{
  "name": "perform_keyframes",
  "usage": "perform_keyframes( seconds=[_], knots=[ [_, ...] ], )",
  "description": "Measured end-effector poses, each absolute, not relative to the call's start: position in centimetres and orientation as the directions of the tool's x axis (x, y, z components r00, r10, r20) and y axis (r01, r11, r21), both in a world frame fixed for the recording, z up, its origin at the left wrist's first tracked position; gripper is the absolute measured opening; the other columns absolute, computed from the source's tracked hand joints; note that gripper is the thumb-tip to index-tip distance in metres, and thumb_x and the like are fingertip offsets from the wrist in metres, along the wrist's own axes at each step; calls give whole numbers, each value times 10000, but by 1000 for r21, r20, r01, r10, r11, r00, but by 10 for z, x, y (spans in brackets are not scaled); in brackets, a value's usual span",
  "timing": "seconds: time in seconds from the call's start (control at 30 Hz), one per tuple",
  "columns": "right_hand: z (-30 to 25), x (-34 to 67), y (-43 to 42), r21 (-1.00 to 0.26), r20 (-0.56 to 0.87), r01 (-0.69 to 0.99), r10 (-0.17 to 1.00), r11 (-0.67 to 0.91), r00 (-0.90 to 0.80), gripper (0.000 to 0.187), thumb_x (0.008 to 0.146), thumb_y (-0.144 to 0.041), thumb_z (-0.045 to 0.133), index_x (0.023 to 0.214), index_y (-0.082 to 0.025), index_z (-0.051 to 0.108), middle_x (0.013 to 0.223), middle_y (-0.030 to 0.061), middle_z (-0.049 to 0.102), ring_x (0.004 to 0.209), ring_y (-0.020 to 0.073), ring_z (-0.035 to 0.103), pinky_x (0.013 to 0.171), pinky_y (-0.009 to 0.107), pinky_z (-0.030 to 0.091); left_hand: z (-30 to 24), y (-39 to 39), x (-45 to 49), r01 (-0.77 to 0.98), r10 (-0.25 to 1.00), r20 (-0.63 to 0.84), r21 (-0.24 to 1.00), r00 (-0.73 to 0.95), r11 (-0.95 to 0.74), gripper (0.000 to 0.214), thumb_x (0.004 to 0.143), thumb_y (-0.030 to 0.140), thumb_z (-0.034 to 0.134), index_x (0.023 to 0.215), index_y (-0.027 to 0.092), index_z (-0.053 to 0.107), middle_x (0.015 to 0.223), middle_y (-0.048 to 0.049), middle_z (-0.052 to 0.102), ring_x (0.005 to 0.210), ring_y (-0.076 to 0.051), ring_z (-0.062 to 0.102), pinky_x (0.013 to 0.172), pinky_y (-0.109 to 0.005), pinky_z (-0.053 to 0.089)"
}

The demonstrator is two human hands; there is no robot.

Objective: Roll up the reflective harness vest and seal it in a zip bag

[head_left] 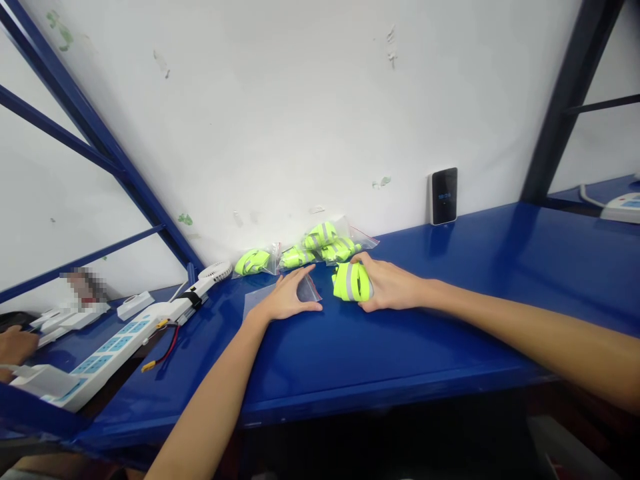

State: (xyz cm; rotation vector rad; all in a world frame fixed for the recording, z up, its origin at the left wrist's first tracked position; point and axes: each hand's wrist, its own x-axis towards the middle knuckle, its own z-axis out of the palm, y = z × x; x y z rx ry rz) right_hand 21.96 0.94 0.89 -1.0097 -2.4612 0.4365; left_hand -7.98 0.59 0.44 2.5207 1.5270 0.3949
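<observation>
My right hand is closed around a folded neon-yellow band with a grey reflective stripe, resting on the blue table. My left hand lies on a clear plastic zip bag that is flat on the table, thumb and fingers holding its open end beside the band. Behind both hands, several clear bags filled with the same yellow bands lie against the white wall.
A white power strip with a red wire, a small white fan and white boxes sit at the left. A dark device leans on the wall. Another person's hand shows at the far left. Blue rack posts flank the table.
</observation>
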Motion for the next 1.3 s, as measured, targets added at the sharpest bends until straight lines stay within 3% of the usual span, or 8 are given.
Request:
perform_keyframes(
  seconds=[0.3, 0.57, 0.67, 0.9, 1.17, 1.23, 1.3],
  knots=[
    [9, 219, 12, -510, 271, 564, 744, 650, -611, 766, 567, -414, 776, 1218, -178, 447, 1038, 100, 629, 873, 311, 633, 694, 365, 469, 3, 2, -68, 841, 899, 136, 321, 415, -437, 998, 675, 683, 662, 1499, 293, 255, 1506, -125, 364, 1402, -379, 274, 1108, -549, 281],
    [2, 218, 16, -471, 398, 452, 640, 758, -658, 884, 602, -394, 762, 1368, -152, 394, 1276, 145, 551, 1125, 345, 559, 909, 457, 443, 20, -16, -53, 767, 850, 278, 369, 447, -524, 1003, 675, 582, 725, 1500, 333, 212, 1429, -120, 374, 1304, -334, 419, 1091, -509, 333],
    [2, 217, 14, -478, 425, 396, 601, 784, -677, 878, 610, -390, 762, 1370, -161, 386, 1294, 148, 535, 1160, 349, 533, 933, 476, 430, 25, -23, -44, 750, 813, 319, 326, 486, -576, 1037, 654, 552, 754, 1502, 337, 197, 1452, -103, 355, 1324, -335, 389, 1104, -500, 325],
    [3, 214, 9, -470, 454, 376, 584, 799, -673, 740, 588, -319, 765, 1247, -170, 463, 1145, 104, 576, 1018, 304, 580, 842, 428, 474, 24, -27, -28, 702, 710, 358, 179, 606, -689, 1078, 650, 562, 749, 1517, 298, 164, 1447, -120, 361, 1332, -353, 356, 1113, -503, 300],
    [13, 201, -5, -485, 473, 283, 520, 828, -711, 634, 567, -228, 760, 1153, -203, 519, 1102, 56, 593, 957, 262, 594, 832, 383, 481, 24, -31, -12, 641, 543, 410, -145, 733, -754, 897, 704, 495, 687, 1481, 286, 291, 1358, -143, 422, 1251, -361, 397, 1101, -560, 237],
    [16, 199, -6, -471, 509, 254, 496, 845, -704, 644, 575, -223, 762, 1169, -209, 515, 1142, 59, 584, 1007, 270, 584, 866, 388, 471, 24, -29, -9, 642, 544, 412, -142, 730, -753, 902, 699, 479, 699, 1481, 296, 287, 1365, -140, 417, 1261, -362, 388, 1099, -563, 242],
    [18, 199, -4, -466, 527, 282, 519, 839, -672, 670, 577, -274, 783, 1179, -192, 502, 1147, 76, 582, 1021, 286, 578, 869, 407, 468, 23, -26, -8, 660, 577, 428, -63, 695, -748, 957, 693, 530, 708, 1494, 300, 240, 1392, -139, 398, 1287, -361, 368, 1092, -547, 279]
  ],
)
